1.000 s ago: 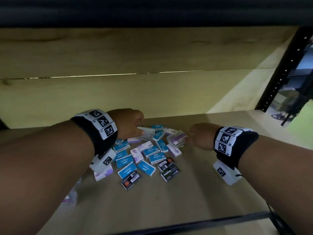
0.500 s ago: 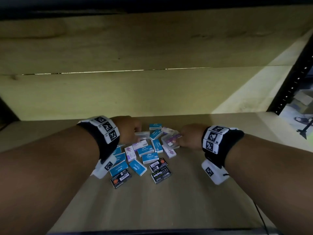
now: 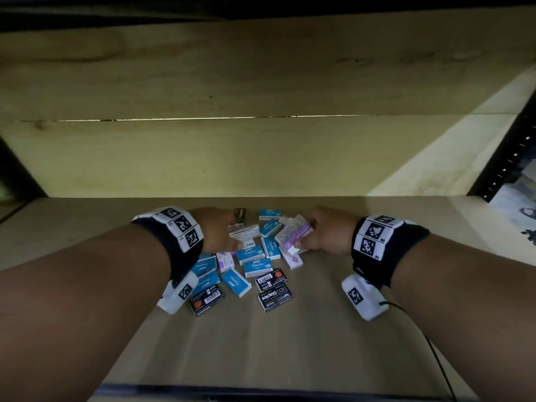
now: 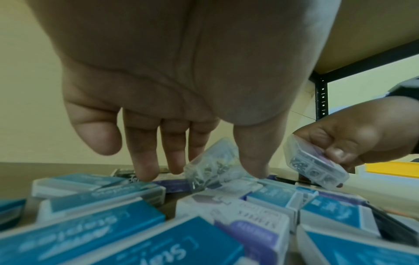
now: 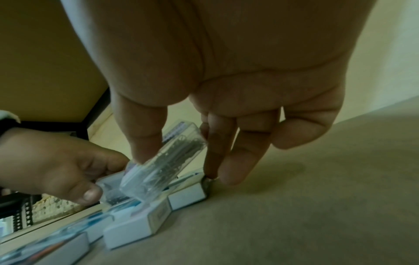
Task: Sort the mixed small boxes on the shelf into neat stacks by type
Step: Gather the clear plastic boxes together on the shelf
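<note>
A mixed pile of small boxes lies mid-shelf: blue Staples boxes [image 3: 256, 267], purple-and-white boxes [image 3: 225, 261], black Staples boxes [image 3: 275, 297] and clear paper-clip cases. My left hand [image 3: 224, 233] pinches one clear case [image 3: 244, 232] between thumb and fingers, tilted just above the pile; in the left wrist view this case [image 4: 211, 165] sits between my fingertips. My right hand [image 3: 307, 237] grips a second clear case with a purple label [image 3: 294, 235], tilted up at the pile's right edge. In the right wrist view this case [image 5: 163, 165] is pinched between thumb and fingers.
The wooden shelf board [image 3: 290, 343] runs bare in front of and to the right of the pile. The back wall [image 3: 232, 158] stands close behind. A black upright post [image 3: 504, 158] borders the right side. Another black box [image 3: 240, 216] lies at the pile's far edge.
Both hands have drawn closer together over the pile. My right hand has taken hold of the purple-labelled clear case and tipped it up. The left hand keeps its clear case.
</note>
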